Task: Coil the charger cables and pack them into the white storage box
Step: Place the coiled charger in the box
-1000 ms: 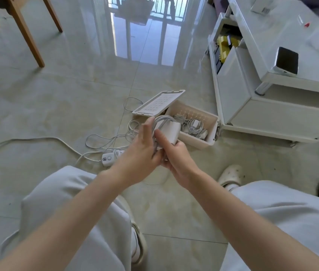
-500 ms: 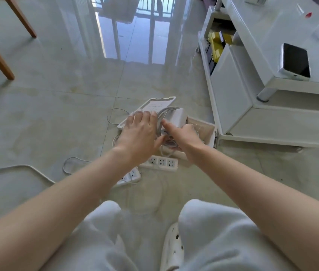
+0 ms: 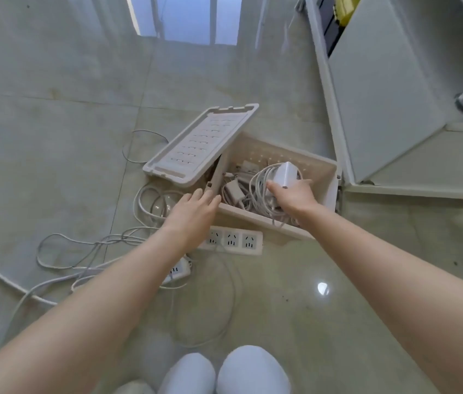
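Head view, looking straight down at the floor (image 3: pixel 54 155).

White storage box (image 3: pixel 327 177) sits open on the tiles, its lid (image 3: pixel 200 145) tilted up against the box's left end, slotted face showing. Inside: a few loose adapters and cords on the left side, blurred, can't tell how many.

Right hand (image 3: pixel 292 194) is down inside the box, fingers closed around a white charger brick (image 3: pixel 285 174) with its coiled cable (image 3: pixel 258 189) looped beside and under it. The coil is inside the box walls; can't tell if it is resting on the bottom or held just above the other contents.

Left hand (image 3: pixel 196 204) holds nothing, fingers straight and together, tips on the box's near-left corner post right under the propped lid.

Around it: a white power strip (image 3: pixel 234 240) lies flat, touching or just beside the box's near wall, three sockets visible. A second smaller strip (image 3: pixel 179 270) is partly hidden under the left forearm. Loose white cables (image 3: pixel 88 248) are tangled on the floor left of the box, more loops near its left end and one thin loop behind the lid. A thick cord runs off toward the left edge.

Right of the box: a white cabinet (image 3: pixel 381 95) with an open door, close to the box's far-right corner. Knees in light trousers at the bottom edge.
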